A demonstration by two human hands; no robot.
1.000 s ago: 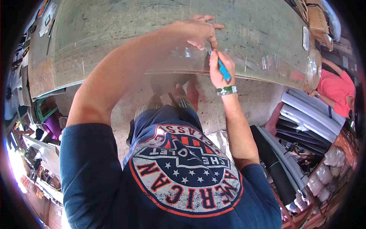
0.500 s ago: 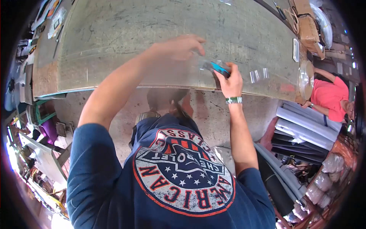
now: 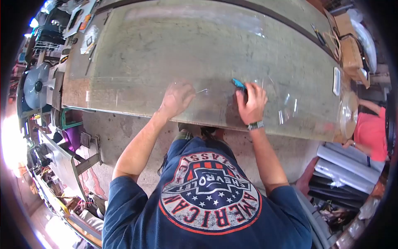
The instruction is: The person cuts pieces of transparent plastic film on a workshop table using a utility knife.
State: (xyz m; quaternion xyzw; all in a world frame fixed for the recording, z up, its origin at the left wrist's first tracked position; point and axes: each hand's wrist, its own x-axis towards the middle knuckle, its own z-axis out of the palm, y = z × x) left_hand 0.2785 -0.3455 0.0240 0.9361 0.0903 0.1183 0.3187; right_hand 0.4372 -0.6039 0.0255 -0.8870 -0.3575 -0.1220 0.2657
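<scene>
A large clear plastic sheet (image 3: 199,54) lies spread over a long worn worktable (image 3: 74,89). My left hand (image 3: 177,98) rests flat on the sheet near the table's front edge, fingers spread, holding nothing. My right hand (image 3: 251,103) is closed around a blue-handled cutter (image 3: 238,84), whose tip points away from me onto the sheet. The hands are about a hand's width apart. A curled flap of the clear sheet (image 3: 290,108) lifts up to the right of my right hand.
A person in a red shirt (image 3: 371,135) stands at the table's right end beside a roll of clear film (image 3: 347,112). Rolls of grey and black material (image 3: 344,170) lie at the lower right. Cardboard boxes (image 3: 352,50) and tools sit far right; clutter fills the left.
Both hands have come down and toward the table's front edge. My left hand let go of its pinch on the sheet and now lies flat; the cutter stays in my right hand.
</scene>
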